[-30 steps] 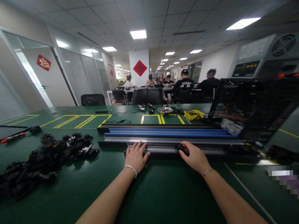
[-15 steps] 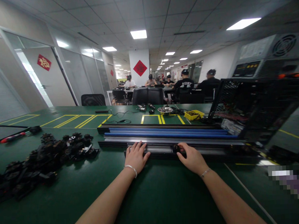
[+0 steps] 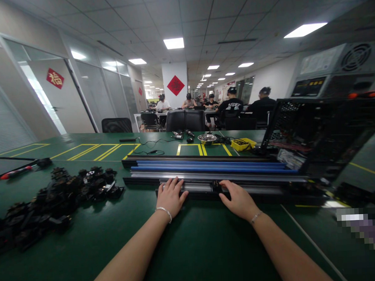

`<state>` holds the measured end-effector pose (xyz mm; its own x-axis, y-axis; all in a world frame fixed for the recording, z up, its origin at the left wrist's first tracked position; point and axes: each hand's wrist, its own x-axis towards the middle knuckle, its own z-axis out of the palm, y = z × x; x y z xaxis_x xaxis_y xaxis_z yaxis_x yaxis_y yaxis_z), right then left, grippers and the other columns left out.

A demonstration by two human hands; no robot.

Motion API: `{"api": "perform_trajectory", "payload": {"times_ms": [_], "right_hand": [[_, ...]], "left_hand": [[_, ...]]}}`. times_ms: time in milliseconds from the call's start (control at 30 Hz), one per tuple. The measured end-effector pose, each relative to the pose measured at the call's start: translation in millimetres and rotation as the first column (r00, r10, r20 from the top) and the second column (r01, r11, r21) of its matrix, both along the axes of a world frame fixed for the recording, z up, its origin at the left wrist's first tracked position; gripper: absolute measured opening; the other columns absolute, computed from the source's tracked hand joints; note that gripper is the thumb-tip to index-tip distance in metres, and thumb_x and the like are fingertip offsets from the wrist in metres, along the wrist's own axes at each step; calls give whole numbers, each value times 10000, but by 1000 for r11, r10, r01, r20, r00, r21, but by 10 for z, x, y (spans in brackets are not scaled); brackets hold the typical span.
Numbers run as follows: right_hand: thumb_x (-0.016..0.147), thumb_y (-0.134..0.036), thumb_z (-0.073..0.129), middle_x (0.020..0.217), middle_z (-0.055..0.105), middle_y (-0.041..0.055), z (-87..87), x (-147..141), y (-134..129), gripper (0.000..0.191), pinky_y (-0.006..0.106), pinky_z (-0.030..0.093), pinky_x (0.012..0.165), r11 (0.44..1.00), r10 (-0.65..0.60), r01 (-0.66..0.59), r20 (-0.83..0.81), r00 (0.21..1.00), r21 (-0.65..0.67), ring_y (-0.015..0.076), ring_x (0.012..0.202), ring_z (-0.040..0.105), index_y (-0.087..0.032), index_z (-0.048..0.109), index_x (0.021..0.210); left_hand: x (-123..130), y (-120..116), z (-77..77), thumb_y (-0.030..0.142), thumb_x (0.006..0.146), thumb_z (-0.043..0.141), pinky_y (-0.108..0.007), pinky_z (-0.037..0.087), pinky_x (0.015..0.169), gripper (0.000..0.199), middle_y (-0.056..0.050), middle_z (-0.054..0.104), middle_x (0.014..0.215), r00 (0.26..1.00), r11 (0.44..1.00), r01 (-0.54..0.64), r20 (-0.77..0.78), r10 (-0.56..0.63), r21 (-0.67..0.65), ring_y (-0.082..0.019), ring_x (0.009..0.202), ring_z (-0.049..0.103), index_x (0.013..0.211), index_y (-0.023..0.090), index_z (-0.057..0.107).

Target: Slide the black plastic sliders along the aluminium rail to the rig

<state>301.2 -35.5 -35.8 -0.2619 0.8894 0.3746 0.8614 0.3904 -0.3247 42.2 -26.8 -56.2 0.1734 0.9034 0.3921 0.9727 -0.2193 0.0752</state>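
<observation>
Several long rails lie side by side across the table. My left hand (image 3: 172,196) rests with spread fingers on the left end of the nearest rail (image 3: 197,187), which is dark with a grey channel. A small black block (image 3: 216,185) sits in that channel. My right hand (image 3: 238,197) is at the block's right side, thumb and fingers apart, the fingertips at or very near it. Behind lie a silver-grey rail (image 3: 189,177) and a blue rail (image 3: 207,166).
Black parts (image 3: 50,200) are heaped on the left, near a red screwdriver (image 3: 16,172). An open computer case (image 3: 324,134) stands at the right. Farther back are a metal bowl (image 3: 207,139) and a yellow tray (image 3: 243,144). People sit in the background.
The black block has slid a little to the left along the rail, and my right hand has moved left with it. My left hand has stayed in place.
</observation>
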Motion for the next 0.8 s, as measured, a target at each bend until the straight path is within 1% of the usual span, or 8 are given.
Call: {"api": "perform_trajectory", "payload": {"times_ms": [500,800], "right_hand": [[762,-290,460,1116,578,99,18,-33,-6,386,355,376,941,999,54,-54,15,998,-5,203,1046,515,-160,498,1124],[772,-301,447,1158,560,104,13,-55,-8,421,367,352,973,998,63,-62,17,998,-30,207,1091,488,-150,487,1163]], "left_hand": [[-3,3,-19,548,850,221,-444,248,1018,516,13,405,1377,1000,1000,-5,-4,6,8,-202,1274,307,1270,321,416],[3,-2,-6,553,848,206,-444,245,1022,527,17,396,1383,1000,1000,-10,-11,10,-3,-202,1281,296,1281,325,403]]}}
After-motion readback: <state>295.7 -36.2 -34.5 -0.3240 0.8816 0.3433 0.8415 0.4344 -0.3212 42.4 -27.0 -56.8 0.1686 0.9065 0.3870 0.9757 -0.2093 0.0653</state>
